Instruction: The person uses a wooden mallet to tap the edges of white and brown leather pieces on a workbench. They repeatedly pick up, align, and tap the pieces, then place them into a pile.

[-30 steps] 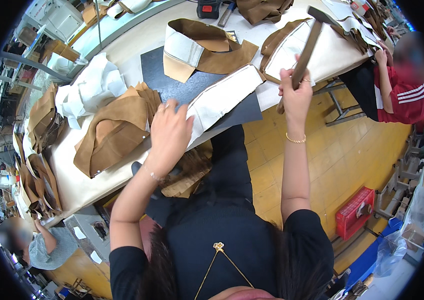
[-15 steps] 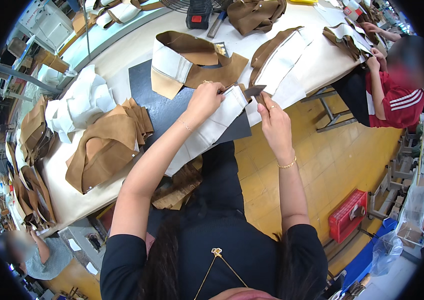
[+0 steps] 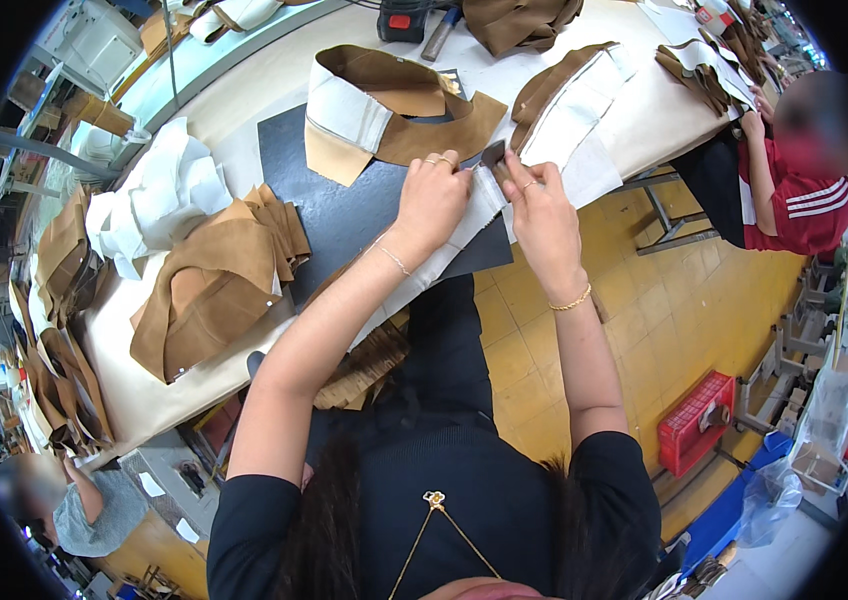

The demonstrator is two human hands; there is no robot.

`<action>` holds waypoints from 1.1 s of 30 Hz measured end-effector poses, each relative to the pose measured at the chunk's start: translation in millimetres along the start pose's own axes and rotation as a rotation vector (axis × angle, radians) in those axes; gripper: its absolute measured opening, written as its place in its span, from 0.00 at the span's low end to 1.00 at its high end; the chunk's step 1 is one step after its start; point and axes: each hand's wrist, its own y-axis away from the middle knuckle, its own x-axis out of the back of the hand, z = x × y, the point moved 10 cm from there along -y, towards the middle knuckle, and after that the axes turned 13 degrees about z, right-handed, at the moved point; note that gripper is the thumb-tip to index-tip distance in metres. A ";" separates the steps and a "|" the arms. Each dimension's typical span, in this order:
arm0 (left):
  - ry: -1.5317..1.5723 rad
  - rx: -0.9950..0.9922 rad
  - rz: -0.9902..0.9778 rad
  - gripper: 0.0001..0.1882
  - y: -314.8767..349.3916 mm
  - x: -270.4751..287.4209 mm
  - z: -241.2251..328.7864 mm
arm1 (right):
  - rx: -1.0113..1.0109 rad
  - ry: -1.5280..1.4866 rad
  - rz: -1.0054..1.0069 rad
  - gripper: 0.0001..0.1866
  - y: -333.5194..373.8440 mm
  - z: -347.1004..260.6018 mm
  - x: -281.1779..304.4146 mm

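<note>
A strip of white-backed brown leather slants over the front edge of a dark board. Around its far end the fingers of my left hand are closed. Just to the right, my right hand grips a small tool with a flat dark head. Its handle is mostly hidden by my fingers, so its exact kind does not show. Beyond my left hand a curved brown and white leather piece stands on its edge. Another such piece lies to its right.
Brown leather pieces and crumpled white material are heaped at left. A hammer and a black battery pack lie at the back. A person in red works at right, near a red crate on the floor.
My left hand has shifted right along the strip. The tool in my right hand has turned and moved slightly up and left, its head now pointing away from me.
</note>
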 end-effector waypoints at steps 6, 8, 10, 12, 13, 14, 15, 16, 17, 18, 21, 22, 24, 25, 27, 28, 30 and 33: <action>-0.162 -0.151 0.002 0.04 4.8 0.6 17.1 | 0.024 -0.046 0.156 0.18 -8.3 -25.3 22.2; -0.181 -0.173 -0.023 0.04 3.6 -2.2 21.1 | 0.055 0.035 0.009 0.19 -7.2 -6.1 -6.8; -0.190 -0.170 -0.035 0.04 3.1 -2.6 17.9 | 0.058 0.030 -0.015 0.19 -14.1 -11.3 -7.1; -0.179 -0.165 0.003 0.05 2.8 0.1 18.2 | 0.020 -0.047 0.087 0.19 -16.2 -18.6 13.2; -0.173 -0.161 0.020 0.05 4.0 1.7 18.4 | 0.017 -0.040 0.111 0.19 -13.0 -20.8 13.5; -0.146 -0.132 0.024 0.04 5.2 2.0 14.1 | 0.013 -0.033 0.134 0.18 -9.0 -22.4 12.3; -0.115 -0.110 0.032 0.05 2.9 2.5 10.3 | 0.009 -0.022 0.165 0.18 -6.9 -21.6 13.7; -0.085 -0.087 0.041 0.05 2.0 3.8 6.6 | 0.010 0.024 0.078 0.18 -3.4 -17.0 1.9; 0.037 0.063 -0.007 0.05 4.4 2.0 -9.8 | 0.010 0.070 -0.009 0.18 0.5 -9.7 -10.7; 0.158 0.216 -0.057 0.05 9.2 2.7 -26.2 | 0.009 0.114 -0.100 0.18 3.1 -5.5 -20.3; 0.171 0.212 -0.073 0.07 11.9 10.9 -25.1 | 0.086 0.058 -0.064 0.18 -8.0 -12.2 -13.4; 0.113 0.136 -0.055 0.07 12.2 15.9 -19.8 | 0.058 0.002 0.001 0.18 -9.5 -18.0 -3.9; -0.075 -0.023 -0.053 0.08 15.4 12.0 -6.6 | 0.000 -0.105 0.131 0.18 -8.0 -29.0 16.8; -0.141 -0.077 -0.044 0.08 15.8 11.6 0.1 | 0.035 -0.060 0.110 0.18 -3.4 -28.9 10.7; -0.149 -0.089 -0.040 0.08 15.4 14.8 1.8 | 0.103 0.031 0.075 0.19 7.9 -24.3 -3.9; -0.091 -0.048 -0.044 0.08 14.4 18.5 -3.2 | 0.087 0.048 0.016 0.19 10.7 -19.3 -10.8; 0.028 0.079 -0.094 0.08 16.0 20.7 -18.5 | 0.057 0.080 -0.103 0.19 15.0 -13.5 -21.2; 0.070 0.166 -0.172 0.08 22.1 18.2 -29.9 | 0.097 -0.001 -0.010 0.20 3.7 -25.3 -3.9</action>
